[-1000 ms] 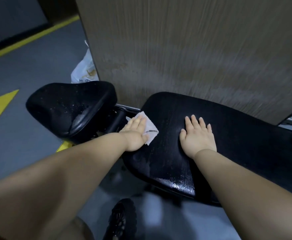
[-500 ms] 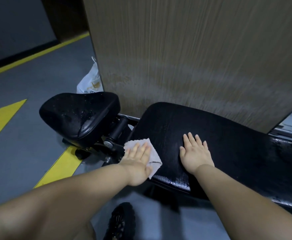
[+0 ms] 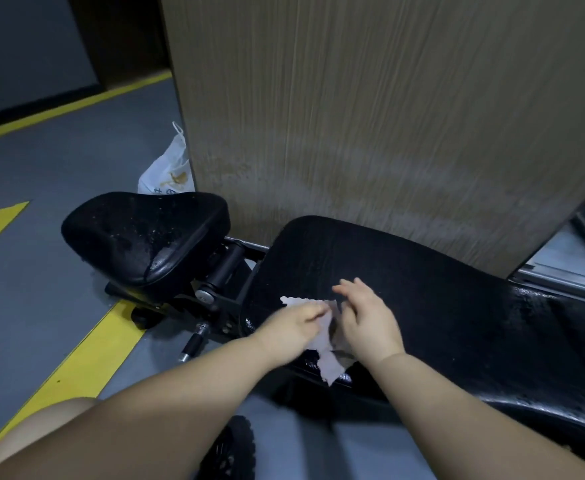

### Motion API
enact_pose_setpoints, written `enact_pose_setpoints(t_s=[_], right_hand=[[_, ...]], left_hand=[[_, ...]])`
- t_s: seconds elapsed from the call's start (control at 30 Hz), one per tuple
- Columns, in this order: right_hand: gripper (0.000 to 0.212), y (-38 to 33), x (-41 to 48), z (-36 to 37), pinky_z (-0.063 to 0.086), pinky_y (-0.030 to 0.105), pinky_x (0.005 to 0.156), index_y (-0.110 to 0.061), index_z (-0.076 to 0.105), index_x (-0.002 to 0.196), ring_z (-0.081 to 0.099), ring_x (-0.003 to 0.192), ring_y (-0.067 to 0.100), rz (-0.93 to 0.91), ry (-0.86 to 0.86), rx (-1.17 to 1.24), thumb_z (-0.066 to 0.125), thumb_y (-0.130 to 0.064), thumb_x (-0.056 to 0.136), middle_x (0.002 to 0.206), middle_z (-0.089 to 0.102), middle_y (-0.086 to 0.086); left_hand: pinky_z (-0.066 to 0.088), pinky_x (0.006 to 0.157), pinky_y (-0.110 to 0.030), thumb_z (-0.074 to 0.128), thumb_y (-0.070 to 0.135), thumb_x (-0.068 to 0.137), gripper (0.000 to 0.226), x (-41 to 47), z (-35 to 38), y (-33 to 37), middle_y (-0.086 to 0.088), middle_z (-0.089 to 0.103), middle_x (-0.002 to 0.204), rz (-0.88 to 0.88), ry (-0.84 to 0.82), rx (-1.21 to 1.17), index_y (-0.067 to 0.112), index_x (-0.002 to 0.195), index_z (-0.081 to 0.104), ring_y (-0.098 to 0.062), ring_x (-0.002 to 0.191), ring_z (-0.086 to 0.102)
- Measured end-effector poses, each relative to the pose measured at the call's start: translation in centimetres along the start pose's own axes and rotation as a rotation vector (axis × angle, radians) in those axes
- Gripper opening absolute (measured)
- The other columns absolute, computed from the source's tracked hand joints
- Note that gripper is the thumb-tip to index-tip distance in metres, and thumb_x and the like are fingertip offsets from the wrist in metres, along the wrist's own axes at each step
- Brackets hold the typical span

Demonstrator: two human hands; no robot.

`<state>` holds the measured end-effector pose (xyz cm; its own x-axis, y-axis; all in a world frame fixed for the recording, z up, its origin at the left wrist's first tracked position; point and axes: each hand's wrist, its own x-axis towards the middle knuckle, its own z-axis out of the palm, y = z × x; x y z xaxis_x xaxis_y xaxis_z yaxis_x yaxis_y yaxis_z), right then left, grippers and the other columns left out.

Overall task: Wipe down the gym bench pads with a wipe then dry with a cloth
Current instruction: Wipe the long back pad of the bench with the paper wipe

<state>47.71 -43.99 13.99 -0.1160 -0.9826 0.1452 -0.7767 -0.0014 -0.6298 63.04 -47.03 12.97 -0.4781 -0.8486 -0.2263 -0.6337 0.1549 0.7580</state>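
Observation:
The long black bench pad (image 3: 440, 306) runs from the middle to the right and shines wet. A smaller black seat pad (image 3: 145, 237) sits to its left, speckled with droplets. A white wipe (image 3: 325, 358), crumpled and unfolded, hangs over the long pad's near edge. My left hand (image 3: 291, 327) pinches the wipe's upper part. My right hand (image 3: 367, 317) is on the wipe's right side, fingers bent over it; its grip is partly hidden.
A tall wood-grain panel (image 3: 388, 116) stands right behind the bench. A white plastic bag (image 3: 170, 171) lies on the grey floor beside it. Yellow floor markings (image 3: 86, 355) run at the left. The bench's metal hinge and frame (image 3: 215, 285) sit between the pads.
My left hand has lifted the wipe off the pad's left end and brought it right. My right hand left its flat rest on the pad and came to the wipe.

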Motion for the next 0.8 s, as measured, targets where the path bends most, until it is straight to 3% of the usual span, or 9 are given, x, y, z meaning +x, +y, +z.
enact_pose_setpoints(t_s=[0.07, 0.13, 0.2, 0.3, 0.5, 0.6, 0.73, 0.8], right_hand=[[0.039, -1.0, -0.2, 1.3, 0.016, 0.019, 0.113, -0.021, 0.058, 0.13, 0.023, 0.143, 0.008, -0.116, -0.101, -0.063, 0.043, -0.011, 0.096, 0.146, 0.045, -0.007], [0.045, -1.8, -0.6, 3.1, 0.008, 0.028, 0.118, -0.021, 0.041, 0.144, 0.012, 0.147, 0.015, -0.186, -0.248, -0.217, 0.037, -0.022, 0.099, 0.155, 0.029, -0.003], [0.057, -2.0, -1.1, 4.7, -0.002, 0.037, 0.12, -0.019, 0.019, 0.152, 0.001, 0.148, 0.022, -0.225, -0.327, -0.452, 0.015, -0.038, 0.099, 0.16, 0.013, 0.0], [0.078, -1.2, -1.5, 5.2, -0.008, 0.039, 0.118, -0.018, 0.011, 0.153, -0.003, 0.148, 0.023, -0.261, -0.323, -0.548, -0.01, -0.047, 0.084, 0.161, 0.009, 0.0], [0.073, 1.7, -3.0, 3.0, -0.014, 0.034, 0.116, -0.023, 0.007, 0.154, -0.006, 0.148, 0.017, -0.196, -0.286, -0.561, -0.008, -0.048, 0.086, 0.161, 0.004, -0.006], [0.079, 3.8, -3.3, 0.8, -0.015, 0.031, 0.114, -0.027, 0.007, 0.153, -0.004, 0.148, 0.014, -0.106, -0.26, -0.583, -0.013, -0.051, 0.08, 0.161, 0.004, -0.009], [0.084, 8.4, -3.8, -2.7, -0.002, 0.033, 0.117, -0.031, 0.014, 0.153, 0.004, 0.148, 0.014, 0.104, -0.17, -0.674, -0.012, -0.052, 0.076, 0.16, 0.01, -0.011], [0.072, 11.1, -4.4, -4.9, 0.006, 0.035, 0.117, -0.03, 0.015, 0.152, 0.008, 0.147, 0.016, 0.254, -0.119, -0.716, -0.003, -0.052, 0.086, 0.16, 0.011, -0.01]], left_hand=[[0.035, 0.104, -0.022, 0.048, 0.012, 0.096, 0.036, -0.2, -1.5, -0.8, 0.004, 0.059, 0.134, -0.048, 0.291, -0.113, 0.022, 0.128, 0.062, -0.013, 0.124, 0.051], [0.033, 0.104, -0.021, 0.047, 0.018, 0.098, 0.032, -0.4, -2.2, -1.8, 0.007, 0.056, 0.134, -0.072, 0.431, -0.021, 0.025, 0.125, 0.063, -0.011, 0.125, 0.049], [0.024, 0.113, -0.023, 0.042, 0.026, 0.102, 0.034, -0.5, -2.3, -2.4, 0.01, 0.046, 0.146, -0.05, 0.39, 0.059, 0.025, 0.133, 0.056, -0.008, 0.137, 0.036], [0.005, 0.12, -0.026, 0.031, 0.031, 0.105, 0.043, -0.1, -1.4, -2.7, 0.012, 0.03, 0.156, 0.026, 0.241, 0.232, 0.024, 0.146, 0.041, -0.005, 0.147, 0.012], [-0.009, 0.12, -0.031, 0.013, 0.048, 0.102, 0.057, 1.4, -0.3, -3.0, 0.015, 0.003, 0.162, 0.059, 0.093, 0.584, 0.028, 0.155, 0.013, -0.006, 0.148, -0.008], [-0.011, 0.119, -0.033, -0.013, 0.065, 0.077, 0.088, 1.5, -0.2, -3.5, 0.015, -0.005, 0.162, 0.09, 0.078, 0.687, 0.029, 0.156, 0.003, -0.008, 0.148, -0.012], [-0.011, 0.12, -0.035, -0.019, 0.063, 0.07, 0.094, 1.5, 0.0, -3.8, 0.015, -0.007, 0.162, 0.107, 0.095, 0.723, 0.029, 0.156, 0.0, -0.008, 0.148, -0.013], [-0.01, 0.12, -0.035, -0.02, 0.062, 0.07, 0.094, 1.5, 0.0, -3.9, 0.014, -0.007, 0.162, 0.11, 0.105, 0.727, 0.028, 0.156, -0.001, -0.009, 0.148, -0.013]])
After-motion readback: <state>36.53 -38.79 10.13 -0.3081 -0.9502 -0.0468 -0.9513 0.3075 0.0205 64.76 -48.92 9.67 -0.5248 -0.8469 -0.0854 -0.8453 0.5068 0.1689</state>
